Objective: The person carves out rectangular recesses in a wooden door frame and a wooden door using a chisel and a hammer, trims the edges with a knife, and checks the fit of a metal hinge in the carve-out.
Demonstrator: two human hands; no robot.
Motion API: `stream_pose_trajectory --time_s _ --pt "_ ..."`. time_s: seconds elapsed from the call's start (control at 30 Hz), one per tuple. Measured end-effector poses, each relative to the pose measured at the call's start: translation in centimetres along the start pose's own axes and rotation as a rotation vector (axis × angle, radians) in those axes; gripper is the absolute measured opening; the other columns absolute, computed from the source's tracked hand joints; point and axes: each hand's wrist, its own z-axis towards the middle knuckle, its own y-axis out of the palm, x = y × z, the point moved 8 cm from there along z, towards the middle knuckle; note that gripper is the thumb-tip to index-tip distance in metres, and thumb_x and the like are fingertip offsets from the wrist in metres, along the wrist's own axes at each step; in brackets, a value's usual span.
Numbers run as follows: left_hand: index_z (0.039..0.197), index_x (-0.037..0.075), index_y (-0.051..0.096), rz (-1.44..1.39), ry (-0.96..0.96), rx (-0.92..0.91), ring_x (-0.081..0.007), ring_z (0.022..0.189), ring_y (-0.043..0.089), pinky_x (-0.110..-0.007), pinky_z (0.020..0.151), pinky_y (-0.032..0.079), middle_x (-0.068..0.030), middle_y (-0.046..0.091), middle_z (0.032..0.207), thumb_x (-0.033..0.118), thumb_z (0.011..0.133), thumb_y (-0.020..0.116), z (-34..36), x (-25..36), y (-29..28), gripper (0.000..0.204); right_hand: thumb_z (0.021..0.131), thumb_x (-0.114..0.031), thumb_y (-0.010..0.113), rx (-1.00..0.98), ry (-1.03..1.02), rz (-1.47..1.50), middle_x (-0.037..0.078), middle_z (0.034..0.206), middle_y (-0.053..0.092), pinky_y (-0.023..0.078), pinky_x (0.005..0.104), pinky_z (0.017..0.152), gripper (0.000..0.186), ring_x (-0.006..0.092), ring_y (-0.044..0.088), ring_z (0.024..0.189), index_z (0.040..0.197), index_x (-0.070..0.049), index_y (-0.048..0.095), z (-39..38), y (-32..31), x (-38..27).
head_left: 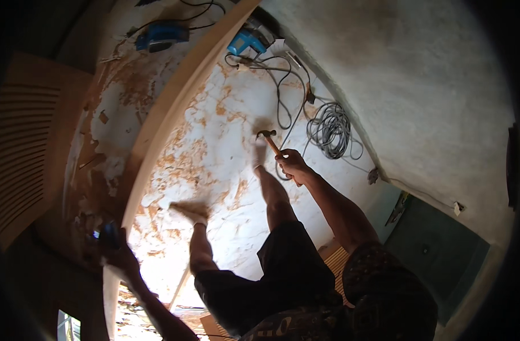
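A claw hammer (273,144) with a dark metal head and a wooden handle is in my right hand (293,164). My fingers wrap round the handle, and the head points up and away from me over the floor. My left hand (121,260) is low on the left, beside the near end of a long wooden board (164,116). It is dim and partly smeared there, but the fingers close round a small dark blue object (107,234) whose kind I cannot make out. The board runs from near left to far right, seen along its edge.
Two blue power tools, one (162,37) beyond the board and another (246,42) at its far end, lie with cords. A coiled grey cable (330,131) lies near the wall (430,102). Wood shavings (180,153) litter the pale floor. A slatted wooden panel (24,145) stands left.
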Motion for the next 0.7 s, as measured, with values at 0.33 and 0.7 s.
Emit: stream_pose_trajectory --time_s 0.33,0.7 --pt "0.146 0.008 0.064 0.529 -0.228 -0.029 -0.0366 0.105 0.072 -0.044 0.084 0.056 -0.0248 0.071 0.131 0.047 0.107 0.063 -5.4 -7.6 2.6 0.055 0.091 -0.032 0.079 0.708 -0.604 -0.773 0.021 0.1 0.076 0.059 0.0487 0.084 0.04 0.0424 0.074 0.095 0.119 -0.005 0.069 37.8 -25.4 -9.5" --pt "0.167 0.014 0.035 0.671 -0.573 -0.158 -0.0307 0.151 0.046 -0.038 0.12 0.04 -0.0143 0.042 0.168 0.033 0.114 0.05 -7.4 -9.3 2.1 0.058 0.088 -0.031 0.082 0.525 -0.89 -0.651 0.021 0.11 0.074 0.058 0.0505 0.089 0.05 0.0413 0.072 0.102 0.129 -0.006 0.065 50.8 -28.0 -21.9"
